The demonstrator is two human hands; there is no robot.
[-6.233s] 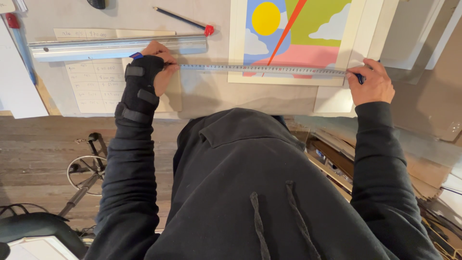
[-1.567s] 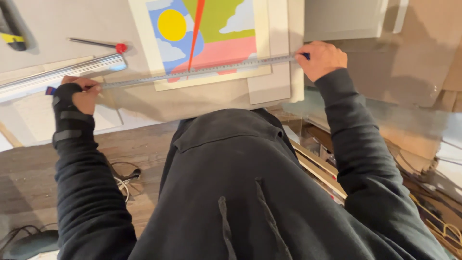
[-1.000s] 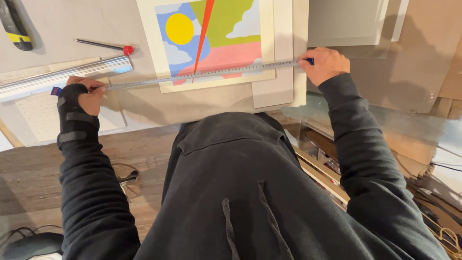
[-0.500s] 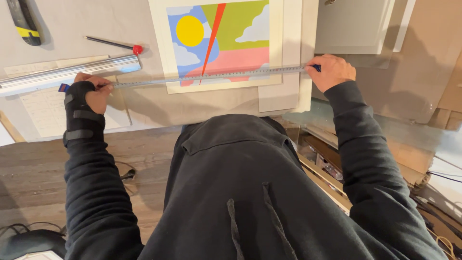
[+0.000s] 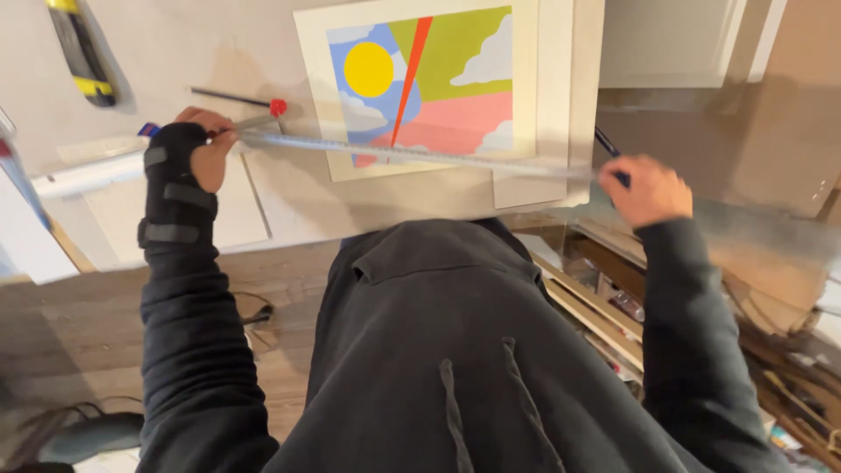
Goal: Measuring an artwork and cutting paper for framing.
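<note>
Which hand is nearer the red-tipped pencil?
Left. The left hand sits just below and left of the red-tipped pencil, holding the ruler; the right hand is far across, at the ruler's other end.

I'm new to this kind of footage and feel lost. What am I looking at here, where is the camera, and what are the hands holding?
There is no machine here: a person in a dark hooded top works with bare hands. The one camera sits on their head and looks down, so you see their chest and both arms. The left hand, in a black wrist brace, pins one end of a long metal ruler. The right hand, blurred, holds the other end along with a dark pen-like tool. The ruler lies across a colourful print with a yellow sun, on a pale table. Nearby lie a red-tipped pencil and a yellow-and-black utility knife.
</note>
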